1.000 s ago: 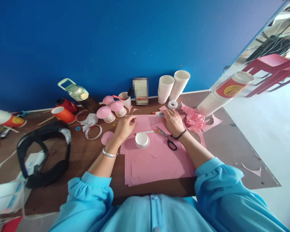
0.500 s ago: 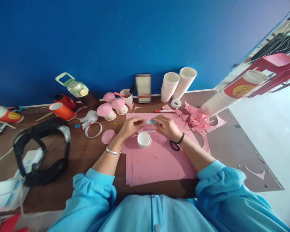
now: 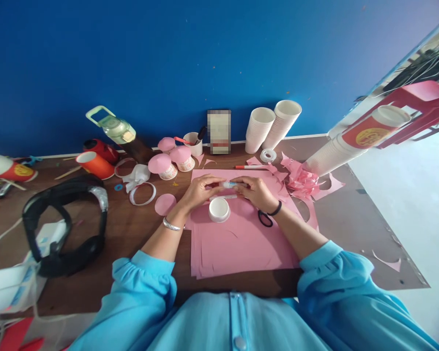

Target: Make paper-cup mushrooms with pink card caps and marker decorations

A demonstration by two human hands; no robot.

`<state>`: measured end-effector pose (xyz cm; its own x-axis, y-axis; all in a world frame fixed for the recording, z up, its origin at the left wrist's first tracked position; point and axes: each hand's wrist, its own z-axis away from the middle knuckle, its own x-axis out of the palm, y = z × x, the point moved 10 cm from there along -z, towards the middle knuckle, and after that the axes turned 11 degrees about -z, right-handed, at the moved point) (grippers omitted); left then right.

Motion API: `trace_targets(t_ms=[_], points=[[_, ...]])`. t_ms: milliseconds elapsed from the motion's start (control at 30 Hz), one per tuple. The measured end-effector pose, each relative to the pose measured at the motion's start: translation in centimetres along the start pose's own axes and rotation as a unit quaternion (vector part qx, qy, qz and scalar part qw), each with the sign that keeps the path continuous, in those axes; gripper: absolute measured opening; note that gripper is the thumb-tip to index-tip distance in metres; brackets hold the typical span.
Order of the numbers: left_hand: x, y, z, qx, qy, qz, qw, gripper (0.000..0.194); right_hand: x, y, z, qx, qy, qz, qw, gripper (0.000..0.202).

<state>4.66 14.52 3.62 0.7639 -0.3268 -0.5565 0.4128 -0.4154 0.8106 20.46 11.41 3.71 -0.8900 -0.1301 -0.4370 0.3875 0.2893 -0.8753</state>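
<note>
A small whitish tube with blue marks [image 3: 228,185] lies level between my two hands, above the stacked pink paper [image 3: 237,243]. The fingers of my left hand [image 3: 199,191] are closed on its left end, and my right hand [image 3: 257,193] grips its right end. Just below my hands a white paper cup [image 3: 219,209] stands on the pink sheets, its opening facing up. Black scissor handles [image 3: 265,219] rest beside my right wrist. Left of my left hand is a pink paper disc [image 3: 165,204].
Small cups with pink tops [image 3: 163,164] stand at the back left, near a bottle [image 3: 119,129]. Stacks of white cups [image 3: 259,129] stand by the wall. Crumpled pink scraps [image 3: 302,180] lie right. A black padded ring [image 3: 64,261] is at the left.
The view has shifted slightly. Both hands still hold the small tube in nearly the same place; its blue marks show a little more clearly between the fingers.
</note>
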Motion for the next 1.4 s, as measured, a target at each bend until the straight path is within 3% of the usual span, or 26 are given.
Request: trace_targets(t_ms=[133, 233, 300, 400, 500, 600, 667, 767, 900, 1033, 1133, 1200, 1333, 1400], points=[[-1.7, -1.8, 0.3, -0.021, 0.089, 0.054, 0.994, 0.063, -2.8, 0.6, -0.3, -0.018, 0.06, 0.112, 0.992, 0.024], [-2.7, -3.7, 1.0, -0.068, 0.143, 0.053, 0.986, 0.053, -4.4, 1.2, -0.2, -0.018, 0.078, 0.183, 0.98, 0.026], [-2.7, -4.2, 1.3, -0.09, 0.144, 0.049, 0.984, 0.043, -5.0, 1.2, 0.1, -0.018, 0.089, 0.22, 0.971, 0.029], [-2.6, -3.7, 1.3, -0.092, 0.136, 0.05, 0.985, 0.044, -5.0, 0.3, 0.4, -0.04, 0.104, 0.256, 0.96, 0.031], [-3.3, -2.5, 1.0, -0.08, 0.135, 0.065, 0.985, 0.049, -3.7, -0.8, 0.6, -0.068, 0.069, 0.176, 0.98, 0.026], [-4.2, -1.1, 0.8, -0.07, 0.127, 0.08, 0.986, 0.047, -0.6, -1.7, 1.0, -0.078, -0.037, 0.032, 0.996, 0.028], [-4.7, -0.3, 1.2, -0.075, 0.128, 0.08, 0.986, 0.044, 1.7, -2.8, 1.7, -0.094, -0.103, -0.013, 0.99, 0.048], [-5.0, 0.6, 2.7, -0.084, 0.137, 0.088, 0.983, 0.041, 4.5, -4.2, 2.8, -0.112, -0.157, 0.004, 0.981, 0.077], [-3.8, 1.4, 5.1, -0.083, 0.115, 0.098, 0.985, 0.046, 5.8, -4.9, 3.3, -0.105, -0.146, 0.033, 0.983, 0.066], [-0.6, 2.6, 6.4, -0.021, 0.023, 0.096, 0.995, 0.082, 4.8, -4.2, 3.0, -0.095, -0.096, 0.048, 0.99, 0.072], [1.0, 2.7, 6.8, 0.004, 0.002, 0.047, 0.999, 0.1, 4.5, -3.8, 3.3, -0.121, -0.126, 0.083, 0.981, 0.072], [1.5, 2.5, 7.0, 0.014, 0.003, -0.002, 1.0, 0.1, 4.1, -3.5, 3.6, -0.133, -0.149, 0.118, 0.973, 0.067], [1.7, 2.6, 7.3, 0.039, 0.011, -0.052, 0.998, 0.091, 1.6, -2.5, 2.8, -0.087, -0.076, 0.189, 0.975, 0.041], [1.5, 2.6, 7.5, 0.047, 0.011, -0.041, 0.998, 0.088, 1.4, -2.3, 2.1, -0.069, -0.059, 0.189, 0.978, 0.026]])
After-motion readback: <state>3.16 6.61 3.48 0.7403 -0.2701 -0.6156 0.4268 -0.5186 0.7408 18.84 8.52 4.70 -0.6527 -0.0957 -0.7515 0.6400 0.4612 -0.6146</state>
